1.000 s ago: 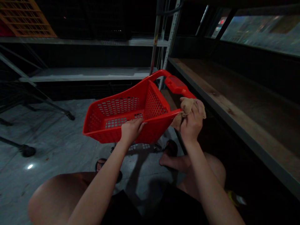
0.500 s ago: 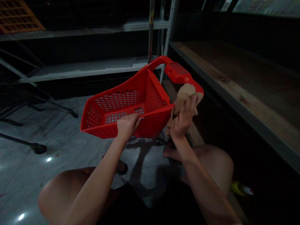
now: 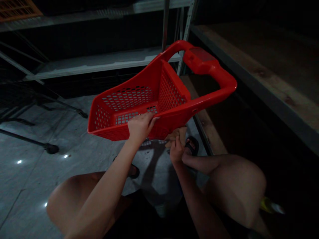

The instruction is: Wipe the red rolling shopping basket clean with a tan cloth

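A red plastic shopping cart (image 3: 171,119) stands in front of me, its looped handle up at the right. My left hand (image 3: 141,126) grips the near rim of its basket, thumb outside and fingers over the edge. Low beside the rear of the basket, my right hand (image 3: 176,151) is closed on a tan cloth (image 3: 181,133). The cloth lies against or very near the cart's lower outer side; full contact cannot be made out. The cart's wheels are mostly hidden by my arms and the basket.
A white metal rack (image 3: 104,65) runs behind the cart, with an orange crate (image 3: 18,9) on its upper level. At the right is a wooden shelf (image 3: 249,63). Black legs with a caster (image 3: 51,148) stand at left. A yellow bottle (image 3: 270,205) lies by my right knee.
My right hand has moved with the cloth from the cart's handle arm down to the lower side of the basket. My left hand keeps its grip on the rim. The view has shifted slightly.
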Motion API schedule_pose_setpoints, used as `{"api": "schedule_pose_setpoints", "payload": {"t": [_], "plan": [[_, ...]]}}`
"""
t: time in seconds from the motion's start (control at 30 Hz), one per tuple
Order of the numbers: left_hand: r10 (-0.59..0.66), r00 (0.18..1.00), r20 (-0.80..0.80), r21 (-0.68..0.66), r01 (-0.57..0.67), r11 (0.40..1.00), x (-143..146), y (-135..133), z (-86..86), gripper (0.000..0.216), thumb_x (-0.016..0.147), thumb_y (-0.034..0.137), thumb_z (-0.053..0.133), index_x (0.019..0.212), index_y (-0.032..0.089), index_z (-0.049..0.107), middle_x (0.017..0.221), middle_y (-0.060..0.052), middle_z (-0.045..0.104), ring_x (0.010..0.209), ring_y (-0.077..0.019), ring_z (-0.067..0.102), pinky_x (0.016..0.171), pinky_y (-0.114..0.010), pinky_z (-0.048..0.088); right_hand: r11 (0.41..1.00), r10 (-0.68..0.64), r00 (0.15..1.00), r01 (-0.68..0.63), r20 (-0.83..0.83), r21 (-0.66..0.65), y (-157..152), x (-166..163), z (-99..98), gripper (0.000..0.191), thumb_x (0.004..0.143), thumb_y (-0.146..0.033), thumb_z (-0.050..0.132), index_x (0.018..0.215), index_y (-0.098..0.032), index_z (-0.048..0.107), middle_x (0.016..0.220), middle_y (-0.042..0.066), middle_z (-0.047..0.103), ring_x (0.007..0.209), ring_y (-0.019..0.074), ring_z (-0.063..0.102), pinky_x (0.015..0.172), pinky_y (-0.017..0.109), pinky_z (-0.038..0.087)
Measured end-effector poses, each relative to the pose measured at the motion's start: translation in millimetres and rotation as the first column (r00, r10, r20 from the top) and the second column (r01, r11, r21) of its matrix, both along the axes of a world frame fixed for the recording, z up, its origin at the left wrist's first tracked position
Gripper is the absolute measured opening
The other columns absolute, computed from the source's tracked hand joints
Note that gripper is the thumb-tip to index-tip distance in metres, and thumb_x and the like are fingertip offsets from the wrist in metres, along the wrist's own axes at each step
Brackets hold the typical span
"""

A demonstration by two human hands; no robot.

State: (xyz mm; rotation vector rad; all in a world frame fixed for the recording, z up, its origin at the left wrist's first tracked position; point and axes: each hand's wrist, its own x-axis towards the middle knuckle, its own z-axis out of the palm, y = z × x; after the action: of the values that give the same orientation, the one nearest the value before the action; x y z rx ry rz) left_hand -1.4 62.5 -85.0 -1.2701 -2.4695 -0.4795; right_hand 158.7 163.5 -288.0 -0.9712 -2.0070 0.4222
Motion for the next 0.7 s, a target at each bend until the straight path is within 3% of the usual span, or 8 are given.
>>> {"api": "schedule_pose_setpoints", "payload": {"t": [0.17, 0.27, 0.33, 0.43, 0.53, 0.6, 0.7], "plan": [[0.002, 1.000, 0.000, 0.012, -0.002, 1.000, 0.8, 6.4, -0.1, 0.049, 0.105, 0.057, 0.040, 0.104, 0.024, 0.076, 0.102, -0.007, 0.081, 0.087, -0.0223, 0.075, 0.069, -0.030, 0.046, 0.992, -0.074, 0.979, 0.092, -0.188, 0.089, 44.2, -21.2, 82.1, 0.040, 0.098, -0.031, 0.043, 0.108, -0.015, 0.078, 0.099, 0.019, 0.078, 0.096, 0.0311, 0.073, 0.093, 0.043, 0.057], [0.012, 1.000, -0.004, 0.015, -0.012, 1.000, 3.6, 10.6, -0.4, 0.051, 0.105, 0.058, 0.038, 0.104, 0.025, 0.077, 0.103, -0.007, 0.081, 0.087, -0.0224, 0.075, 0.068, -0.030, 0.047, 0.991, 0.008, 0.975, 0.022, -0.220, 0.135, 52.6, -28.1, 96.0, 0.038, 0.098, -0.029, 0.043, 0.115, -0.019, 0.075, 0.112, 0.018, 0.075, 0.111, 0.0312, 0.070, 0.106, 0.048, 0.053], [0.019, 1.000, 0.004, 0.029, -0.019, 0.999, 5.7, 13.4, -0.5, 0.049, 0.106, 0.056, 0.039, 0.107, 0.025, 0.077, 0.102, -0.007, 0.081, 0.088, -0.0228, 0.075, 0.069, -0.031, 0.047, 0.992, 0.052, 0.984, -0.031, -0.170, 0.125, 47.8, -30.0, 76.9, 0.038, 0.097, -0.026, 0.040, 0.112, -0.018, 0.075, 0.107, 0.018, 0.076, 0.106, 0.0312, 0.071, 0.103, 0.050, 0.054], [0.016, 0.999, 0.030, 0.048, -0.018, 0.999, 7.8, 16.4, -0.3, 0.045, 0.106, 0.052, 0.041, 0.111, 0.025, 0.076, 0.106, -0.007, 0.081, 0.091, -0.0225, 0.075, 0.072, -0.030, 0.049, 0.995, 0.022, 0.997, -0.015, -0.071, 0.103, 36.9, -29.3, 25.7, 0.038, 0.095, -0.025, 0.040, 0.099, -0.015, 0.076, 0.092, 0.019, 0.076, 0.092, 0.0311, 0.073, 0.090, 0.048, 0.059], [0.011, 0.999, 0.052, 0.054, -0.013, 0.998, 8.3, 17.7, 0.1, 0.043, 0.106, 0.051, 0.043, 0.111, 0.025, 0.076, 0.107, -0.007, 0.081, 0.092, -0.0225, 0.075, 0.073, -0.030, 0.049, 0.998, 0.007, 1.000, -0.006, -0.012, 0.065, 29.4, -23.0, -19.3, 0.033, 0.094, -0.025, 0.043, 0.098, -0.015, 0.074, 0.098, 0.020, 0.076, 0.094, 0.0302, 0.073, 0.086, 0.045, 0.059], [0.006, 0.999, 0.052, 0.063, -0.009, 0.998, 8.3, 17.2, 0.2, 0.044, 0.106, 0.052, 0.043, 0.111, 0.025, 0.076, 0.107, -0.007, 0.081, 0.092, -0.0224, 0.076, 0.074, -0.030, 0.049, 0.999, 0.024, 0.999, -0.024, -0.027, -0.029, 25.1, -17.6, -36.9, 0.031, 0.093, -0.025, 0.044, 0.103, -0.015, 0.071, 0.105, 0.020, 0.075, 0.101, 0.0286, 0.072, 0.090, 0.043, 0.058], [0.006, 0.999, 0.047, 0.063, -0.009, 0.998, 8.6, 14.2, 0.2, 0.045, 0.106, 0.053, 0.042, 0.112, 0.024, 0.076, 0.108, -0.007, 0.081, 0.092, -0.0223, 0.075, 0.074, -0.030, 0.050, 0.986, 0.024, 0.996, -0.038, -0.084, -0.161, 17.0, -13.8, -46.0, 0.029, 0.094, -0.025, 0.043, 0.102, -0.011, 0.068, 0.104, 0.023, 0.074, 0.103, 0.0289, 0.070, 0.090, 0.043, 0.058]]}}
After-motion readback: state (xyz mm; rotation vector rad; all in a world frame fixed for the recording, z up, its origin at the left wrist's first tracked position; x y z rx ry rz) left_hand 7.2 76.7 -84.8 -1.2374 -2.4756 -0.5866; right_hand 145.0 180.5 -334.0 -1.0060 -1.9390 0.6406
